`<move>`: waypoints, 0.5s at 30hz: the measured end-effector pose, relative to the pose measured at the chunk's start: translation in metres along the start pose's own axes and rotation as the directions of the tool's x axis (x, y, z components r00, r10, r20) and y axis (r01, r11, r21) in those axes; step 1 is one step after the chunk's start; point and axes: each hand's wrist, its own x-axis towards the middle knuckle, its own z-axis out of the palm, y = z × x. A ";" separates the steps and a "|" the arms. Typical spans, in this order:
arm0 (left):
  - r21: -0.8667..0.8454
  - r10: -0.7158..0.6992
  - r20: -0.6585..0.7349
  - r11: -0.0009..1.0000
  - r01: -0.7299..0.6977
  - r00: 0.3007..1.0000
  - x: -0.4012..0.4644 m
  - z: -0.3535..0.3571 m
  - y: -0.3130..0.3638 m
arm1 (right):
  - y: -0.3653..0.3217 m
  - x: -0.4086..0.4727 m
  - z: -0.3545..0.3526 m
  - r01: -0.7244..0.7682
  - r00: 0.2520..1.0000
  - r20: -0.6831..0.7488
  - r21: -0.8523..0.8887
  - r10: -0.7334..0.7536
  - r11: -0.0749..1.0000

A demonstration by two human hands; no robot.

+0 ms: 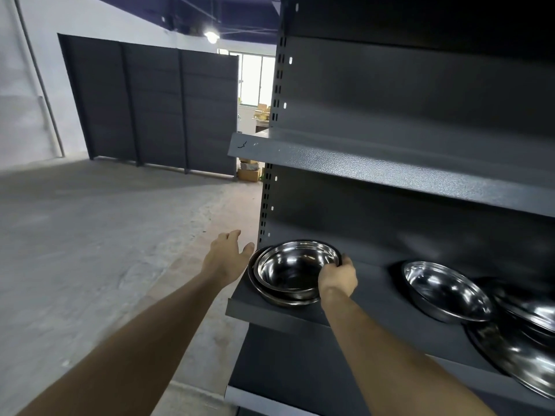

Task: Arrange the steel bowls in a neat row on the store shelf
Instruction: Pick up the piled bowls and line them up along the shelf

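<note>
A nested stack of steel bowls (292, 270) sits at the left end of the dark grey shelf (360, 307). My right hand (338, 279) grips the right rim of the top bowl in that stack. My left hand (228, 255) hovers open just left of the stack, its fingers spread beside the rim. Further right on the same shelf stands a single steel bowl (444, 291). More steel bowls (528, 340) are piled at the right edge, partly cut off by the frame.
An upper shelf (375, 169) juts out above the bowls, limiting headroom. The slotted upright post (265, 211) stands just behind the stack. Left of the unit is open concrete floor (90, 235), with dark panels (150, 109) and cardboard boxes (248, 173) far back.
</note>
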 end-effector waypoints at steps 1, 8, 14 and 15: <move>-0.005 0.000 0.003 1.000 0.000 1.000 0.000 0.001 0.000 | 0.000 0.000 0.001 0.003 1.000 0.002 -0.007 -0.003 1.000; -0.016 -0.006 0.040 1.000 0.006 0.999 -0.001 0.005 -0.002 | 0.006 0.002 0.002 0.012 0.999 0.032 -0.081 -0.010 0.997; -0.013 -0.009 0.069 1.000 0.009 0.998 -0.001 0.010 -0.001 | 0.013 0.011 -0.001 0.005 0.996 0.084 -0.198 0.012 0.980; -0.013 -0.006 0.072 1.000 0.007 0.997 -0.001 0.011 0.000 | 0.014 0.012 -0.002 0.004 0.997 0.083 -0.197 0.012 0.980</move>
